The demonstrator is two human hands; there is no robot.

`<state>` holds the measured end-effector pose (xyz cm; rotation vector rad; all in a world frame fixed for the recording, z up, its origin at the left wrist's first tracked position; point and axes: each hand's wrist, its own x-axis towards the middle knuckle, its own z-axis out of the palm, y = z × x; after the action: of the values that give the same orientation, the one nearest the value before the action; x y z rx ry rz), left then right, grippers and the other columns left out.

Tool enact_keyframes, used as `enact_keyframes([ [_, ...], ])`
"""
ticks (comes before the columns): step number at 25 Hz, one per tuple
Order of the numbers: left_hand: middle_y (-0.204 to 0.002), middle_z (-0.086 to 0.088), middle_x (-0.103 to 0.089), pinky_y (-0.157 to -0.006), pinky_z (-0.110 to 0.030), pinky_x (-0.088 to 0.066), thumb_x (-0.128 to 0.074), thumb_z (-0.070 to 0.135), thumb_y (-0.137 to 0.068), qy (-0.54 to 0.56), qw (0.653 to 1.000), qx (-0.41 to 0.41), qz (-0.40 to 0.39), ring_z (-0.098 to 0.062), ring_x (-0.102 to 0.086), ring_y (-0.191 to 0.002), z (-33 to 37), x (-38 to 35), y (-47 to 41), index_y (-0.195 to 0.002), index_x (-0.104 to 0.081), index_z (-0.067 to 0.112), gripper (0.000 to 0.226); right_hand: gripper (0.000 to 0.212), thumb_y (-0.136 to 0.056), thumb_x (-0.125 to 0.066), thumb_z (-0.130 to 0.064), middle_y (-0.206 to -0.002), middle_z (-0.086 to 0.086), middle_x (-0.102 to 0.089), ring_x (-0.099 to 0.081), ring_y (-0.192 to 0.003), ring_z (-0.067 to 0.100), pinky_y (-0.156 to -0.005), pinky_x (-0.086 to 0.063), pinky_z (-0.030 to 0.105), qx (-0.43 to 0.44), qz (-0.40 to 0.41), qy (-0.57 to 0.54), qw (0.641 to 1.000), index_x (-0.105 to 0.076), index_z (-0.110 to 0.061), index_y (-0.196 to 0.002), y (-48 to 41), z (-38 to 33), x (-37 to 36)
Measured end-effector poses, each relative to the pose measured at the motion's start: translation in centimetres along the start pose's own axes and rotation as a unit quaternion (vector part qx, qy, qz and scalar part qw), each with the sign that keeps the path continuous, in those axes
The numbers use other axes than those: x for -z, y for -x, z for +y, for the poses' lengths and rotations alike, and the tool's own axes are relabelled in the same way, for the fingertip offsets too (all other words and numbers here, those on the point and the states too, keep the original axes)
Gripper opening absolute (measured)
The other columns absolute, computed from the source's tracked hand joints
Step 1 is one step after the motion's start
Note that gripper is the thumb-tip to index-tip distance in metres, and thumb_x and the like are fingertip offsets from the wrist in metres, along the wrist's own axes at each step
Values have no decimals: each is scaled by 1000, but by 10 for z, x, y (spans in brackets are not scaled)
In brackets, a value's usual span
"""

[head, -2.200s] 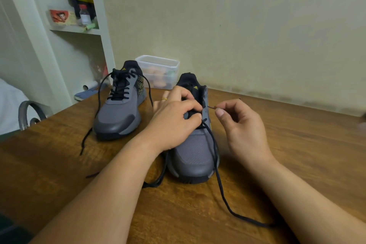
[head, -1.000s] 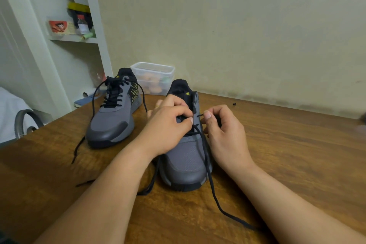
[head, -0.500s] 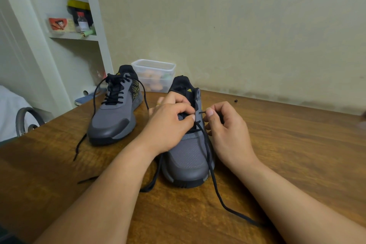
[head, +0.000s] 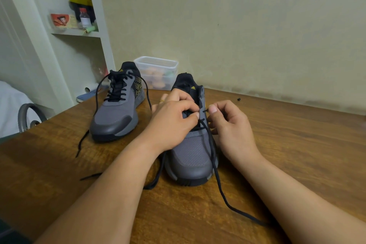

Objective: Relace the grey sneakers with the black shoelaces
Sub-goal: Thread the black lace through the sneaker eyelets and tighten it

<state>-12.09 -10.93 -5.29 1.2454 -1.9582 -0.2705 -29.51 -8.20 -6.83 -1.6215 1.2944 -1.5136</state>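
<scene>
1. Left hand [head: 172,123]: I see the forearm reach in from lower left. The fingers are curled over the throat of the near sneaker [head: 194,156], gripping its eyelet edge.
2. Right hand [head: 231,130]: knuckles up, just beside the shoe. Thumb and forefinger pinch the tip of the black shoelace [head: 217,182] at an upper eyelet.
3. Near sneaker: grey mesh upper, smooth grey toe cap, black tongue with a yellow logo. It stands upright at the table's middle, toe toward me, only partly laced. The flat lace trails off its right side across the wooden table [head: 297,154].
4. Far sneaker [head: 116,113]: to the left, fully laced, with loose ends on the wood.
5. Clear plastic tub [head: 156,65]: behind both shoes, against the wall.
</scene>
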Motion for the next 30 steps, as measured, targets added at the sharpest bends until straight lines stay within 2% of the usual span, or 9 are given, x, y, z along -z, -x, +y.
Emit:
enact_keyframes([
  [2,-113,25,-49,-106,-40,-31,-67,39,-97,-1,1000,2,-3,-7,-43,-116,-1,0,0,-94,-67,45,8,17,-104,-63,-29,-91,6,-73,-67,-83,23,-77,-58,46,-86,-41,-128,987,-71,-14,-100,-2,-1,1],
  [4,-112,26,-49,-107,-40,-31,-67,39,-98,0,1000,1,-5,-7,-43,-116,-2,0,0,-96,-69,44,6,16,-101,-65,-25,-96,10,-73,-66,-86,25,-81,-55,41,-155,-85,-242,954,-71,-11,-105,-4,-2,2],
  [8,-114,25,-49,-106,-38,-29,-67,39,-98,-4,1000,3,-7,-7,-42,-116,-1,0,0,-95,-68,44,7,22,-98,-68,-20,-88,6,-71,-66,-75,16,-71,-56,27,-195,-92,-298,930,-67,-6,-116,-8,-2,2],
  [13,-113,26,-48,-106,-39,-30,-66,40,-99,-8,1000,3,-13,-7,-42,-116,-1,0,-1,-95,-64,46,8,20,-93,-75,-22,-91,9,-70,-63,-81,22,-78,-53,36,-198,-87,-249,944,-69,-10,-107,-10,0,1],
  [18,-112,30,-51,-113,-48,-36,-64,45,-97,27,1000,0,-4,-7,-47,-120,-1,-2,0,-85,-65,51,13,20,-96,-73,-29,-81,1,-67,-59,-71,16,-71,-49,32,-177,-99,-178,963,-69,-11,-105,-11,-2,4],
  [21,-112,30,-54,-111,-49,-40,-60,51,-92,54,998,-1,13,-7,-50,-120,1,-2,1,-84,-67,51,10,26,-96,-73,-38,-80,-3,-66,-61,-74,14,-75,-51,35,-148,-109,-129,975,-67,-13,-102,-11,-8,6],
  [23,-110,27,-57,-110,-45,-42,-64,45,-93,69,997,3,17,-9,-52,-119,1,-2,1,-84,-67,51,11,34,-93,-75,-44,-85,-2,-64,-61,-77,13,-75,-51,35,-109,-100,-57,987,-63,-14,-105,-11,-10,4],
  [26,-110,22,-60,-108,-42,-45,-72,24,-93,84,996,-12,30,-13,-55,-118,0,-5,1,-84,-69,48,26,33,-91,-75,-48,-90,0,-61,-58,-77,11,-71,-48,34,-74,-76,-2,994,-59,-25,-108,-12,-7,-1],
  [30,-109,16,-64,-104,-40,-48,-72,20,-96,92,994,-31,42,-16,-60,-115,-3,-4,0,-89,-74,36,17,26,-95,-71,-40,-82,-3,-58,-52,-65,7,-61,-43,25,-35,-70,19,997,-54,-36,-115,-9,-9,-2],
])
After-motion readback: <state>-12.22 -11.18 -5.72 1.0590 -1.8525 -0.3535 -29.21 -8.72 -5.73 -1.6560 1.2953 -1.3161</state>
